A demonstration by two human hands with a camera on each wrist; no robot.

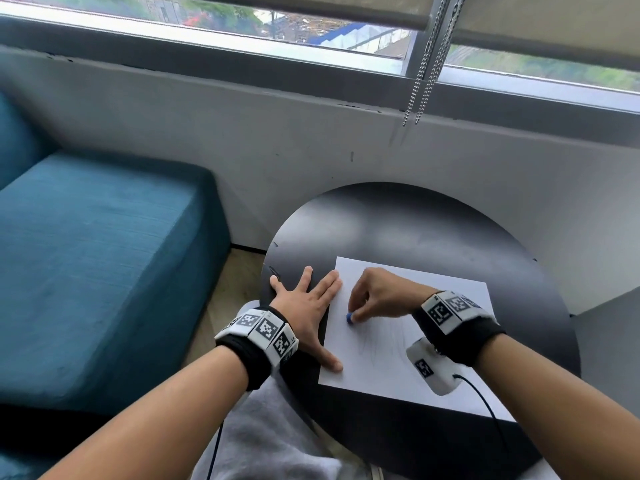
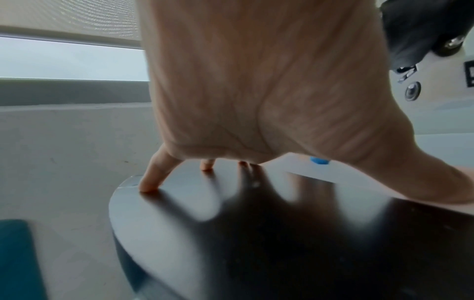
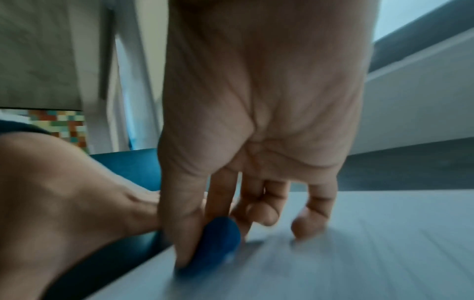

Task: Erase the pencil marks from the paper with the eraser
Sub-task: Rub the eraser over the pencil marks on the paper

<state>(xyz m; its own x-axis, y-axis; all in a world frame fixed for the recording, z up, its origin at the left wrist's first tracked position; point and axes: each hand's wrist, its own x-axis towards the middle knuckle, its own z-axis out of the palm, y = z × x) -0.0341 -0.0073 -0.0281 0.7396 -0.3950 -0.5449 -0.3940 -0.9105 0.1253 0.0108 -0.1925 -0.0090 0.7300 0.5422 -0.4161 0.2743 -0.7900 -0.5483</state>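
Sofa (image 1: 86, 254): blue, on my left, next to the table.
Table (image 1: 415, 230): round and dark, against the grey wall under the window.
Paper (image 1: 415, 358): a white sheet flat on the table in front of me, with faint pencil marks (image 1: 388, 344) near its middle.
My left hand (image 1: 308, 306): spread flat with straight fingers; the fingers lie on the table at the sheet's left edge and the thumb presses on the paper.
My right hand (image 1: 377, 296): thumb and fingers curled round the eraser, pinching it.
Eraser (image 1: 349, 318): small and blue, its tip touching the paper near the left edge, close to my left hand.
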